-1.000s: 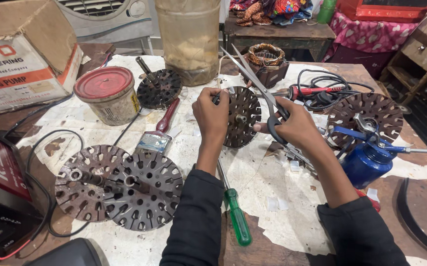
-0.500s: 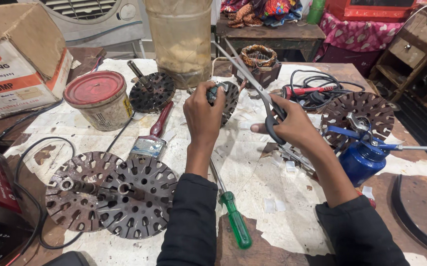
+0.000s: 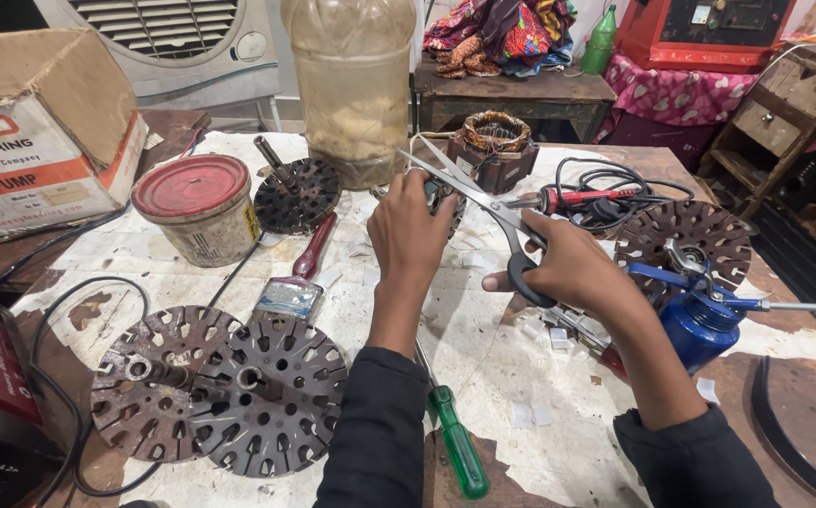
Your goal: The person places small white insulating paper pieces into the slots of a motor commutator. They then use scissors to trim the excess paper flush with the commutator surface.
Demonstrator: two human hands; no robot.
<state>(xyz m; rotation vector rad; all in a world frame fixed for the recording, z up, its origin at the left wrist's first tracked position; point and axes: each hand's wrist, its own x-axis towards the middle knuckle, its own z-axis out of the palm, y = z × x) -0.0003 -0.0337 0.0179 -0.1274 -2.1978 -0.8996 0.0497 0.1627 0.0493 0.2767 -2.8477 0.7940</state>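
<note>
My left hand (image 3: 410, 235) grips a dark round motor part (image 3: 447, 199), which it mostly hides. My right hand (image 3: 579, 273) holds a pair of scissors (image 3: 478, 199) by the black handles. The blades are parted and point up and left, with the tips just above my left hand's fingers. Both hands hover over the middle of the paper-covered table (image 3: 511, 376), in front of a large plastic jar (image 3: 351, 85).
Two overlapping perforated metal discs (image 3: 220, 395) lie at front left, another disc (image 3: 300, 193) by a red-lidded tin (image 3: 196, 207), one more disc (image 3: 690, 240) at right behind a blue oil can (image 3: 699, 325). Also a green screwdriver (image 3: 459, 452), a paintbrush (image 3: 297, 282), a wound stator (image 3: 494, 146) and a cardboard box (image 3: 31, 141).
Both hands have moved away from me toward the jar. The round part, plainly seen earlier, is now mostly covered by my left hand. The scissors stay in my right hand.
</note>
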